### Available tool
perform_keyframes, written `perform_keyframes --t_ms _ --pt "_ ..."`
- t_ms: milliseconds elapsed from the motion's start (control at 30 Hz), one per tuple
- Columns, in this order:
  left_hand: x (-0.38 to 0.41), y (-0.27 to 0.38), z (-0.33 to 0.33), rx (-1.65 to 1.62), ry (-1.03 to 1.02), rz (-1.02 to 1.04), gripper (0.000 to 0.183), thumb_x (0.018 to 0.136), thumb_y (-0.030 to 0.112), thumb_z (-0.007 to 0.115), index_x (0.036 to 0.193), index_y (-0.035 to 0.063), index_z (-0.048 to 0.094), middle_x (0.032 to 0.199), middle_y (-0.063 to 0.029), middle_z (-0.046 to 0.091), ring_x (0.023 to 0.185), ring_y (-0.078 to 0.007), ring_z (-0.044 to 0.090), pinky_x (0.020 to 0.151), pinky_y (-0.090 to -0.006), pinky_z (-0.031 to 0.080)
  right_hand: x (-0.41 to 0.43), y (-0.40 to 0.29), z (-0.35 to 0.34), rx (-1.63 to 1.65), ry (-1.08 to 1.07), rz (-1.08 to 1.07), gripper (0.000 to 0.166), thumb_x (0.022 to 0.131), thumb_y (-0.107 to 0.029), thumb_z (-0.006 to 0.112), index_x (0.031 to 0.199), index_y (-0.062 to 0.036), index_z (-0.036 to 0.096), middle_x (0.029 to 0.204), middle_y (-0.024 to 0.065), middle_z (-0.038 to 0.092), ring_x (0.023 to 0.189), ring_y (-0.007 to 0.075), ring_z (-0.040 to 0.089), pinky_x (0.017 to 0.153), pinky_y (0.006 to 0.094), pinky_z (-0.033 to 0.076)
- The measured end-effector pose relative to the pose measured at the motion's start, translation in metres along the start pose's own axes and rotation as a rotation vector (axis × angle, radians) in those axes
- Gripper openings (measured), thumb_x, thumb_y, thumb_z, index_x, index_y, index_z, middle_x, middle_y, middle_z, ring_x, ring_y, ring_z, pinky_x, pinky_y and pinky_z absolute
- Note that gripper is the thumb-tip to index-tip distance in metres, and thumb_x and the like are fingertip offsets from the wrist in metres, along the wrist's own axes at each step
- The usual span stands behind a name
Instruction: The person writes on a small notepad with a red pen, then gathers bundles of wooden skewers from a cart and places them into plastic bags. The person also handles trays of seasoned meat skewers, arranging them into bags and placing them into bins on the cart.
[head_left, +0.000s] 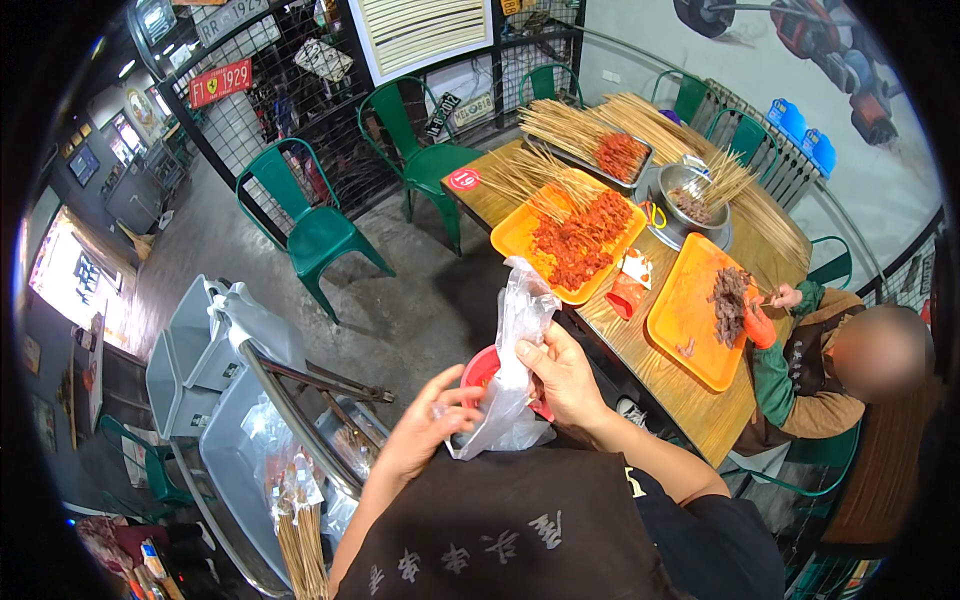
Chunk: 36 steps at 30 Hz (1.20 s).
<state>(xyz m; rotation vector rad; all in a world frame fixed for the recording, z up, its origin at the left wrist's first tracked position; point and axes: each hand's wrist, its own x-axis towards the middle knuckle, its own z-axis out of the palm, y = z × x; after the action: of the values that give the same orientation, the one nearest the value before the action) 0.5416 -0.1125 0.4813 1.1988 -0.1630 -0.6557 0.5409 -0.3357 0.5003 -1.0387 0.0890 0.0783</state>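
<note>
A clear plastic bag (513, 382) hangs bunched in front of my dark apron (487, 525). My right hand (564, 373) grips its upper part between thumb and fingers. At the bag's left side is my left hand (435, 424), its fingers spread; whether the fingertips touch the plastic is hard to tell. Behind the bag, and partly hidden by it, is a red container (480, 366). Beyond my hands, an orange tray (517, 238) on the wooden table holds red-seasoned meat (581, 244) and bamboo skewers (540, 180).
At right a seated co-worker (810, 375) handles meat over a second orange tray (690, 300). A metal bowl (724, 217), scissors (655, 216) and a torn red packet (628, 289) lie on the table (611, 330). A metal-railed cart (300, 412) with grey bins stands left, near green chairs (322, 232).
</note>
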Motion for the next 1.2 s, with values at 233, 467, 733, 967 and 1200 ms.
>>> perform_keyframes --t_ms 233,467,733,967,1200 --pt "-0.008 -0.012 -0.014 0.087 0.318 0.064 0.008 0.089 0.011 0.065 0.094 0.0043 0.064 0.075 0.0009 0.059 0.061 -0.0034 0.046 0.057 -0.0181 0.037 0.012 0.018 -0.028 -0.081 0.178 -0.086 0.017 0.093 -0.014 0.061 0.105 -0.0048 0.053 0.073 -0.0025 0.057 0.052 0.003 0.046 0.047 0.0185 0.037" --pt "-0.073 -0.014 -0.089 0.446 0.855 0.285 0.01 0.092 0.009 0.06 0.1 0.0039 0.062 0.081 0.0012 0.06 0.069 -0.0044 0.051 0.06 -0.0196 0.041 0.012 0.041 -0.038 -0.226 0.259 0.021 0.013 0.091 -0.018 0.062 0.089 -0.0092 0.052 0.074 -0.0038 0.049 0.055 0.0047 0.042 0.045 0.0208 0.032" --pt "-0.207 -0.096 -0.268 -0.029 1.641 0.225 0.016 0.088 0.013 0.062 0.101 0.005 0.062 0.085 -0.0009 0.06 0.068 -0.0095 0.054 0.059 -0.0215 0.045 -0.008 0.057 -0.016 -0.151 0.155 0.023 0.009 0.093 -0.014 0.06 0.098 -0.0087 0.054 0.078 -0.0019 0.059 0.057 0.0033 0.048 0.047 0.0186 0.032" --pt "-0.222 -0.144 -0.334 -0.538 1.491 0.179 0.037 0.089 0.019 0.062 0.114 -0.006 0.052 0.106 -0.0163 0.056 0.089 -0.0272 0.06 0.072 -0.0368 0.056 -0.017 0.065 -0.004 -0.235 0.076 0.079 0.011 0.092 -0.014 0.06 0.1 -0.0075 0.055 0.079 -0.0009 0.06 0.057 0.0046 0.05 0.047 0.0187 0.035" --pt "-0.209 -0.161 -0.421 -0.964 1.421 0.383 0.026 0.092 0.002 0.055 0.116 0.007 0.046 0.106 -0.0162 0.057 0.086 -0.0296 0.062 0.07 -0.0391 0.059 -0.039 0.071 -0.012 -0.362 0.173 0.144 0.014 0.091 -0.013 0.061 0.102 -0.0064 0.056 0.08 -0.0015 0.06 0.058 0.0057 0.052 0.048 0.0187 0.039"
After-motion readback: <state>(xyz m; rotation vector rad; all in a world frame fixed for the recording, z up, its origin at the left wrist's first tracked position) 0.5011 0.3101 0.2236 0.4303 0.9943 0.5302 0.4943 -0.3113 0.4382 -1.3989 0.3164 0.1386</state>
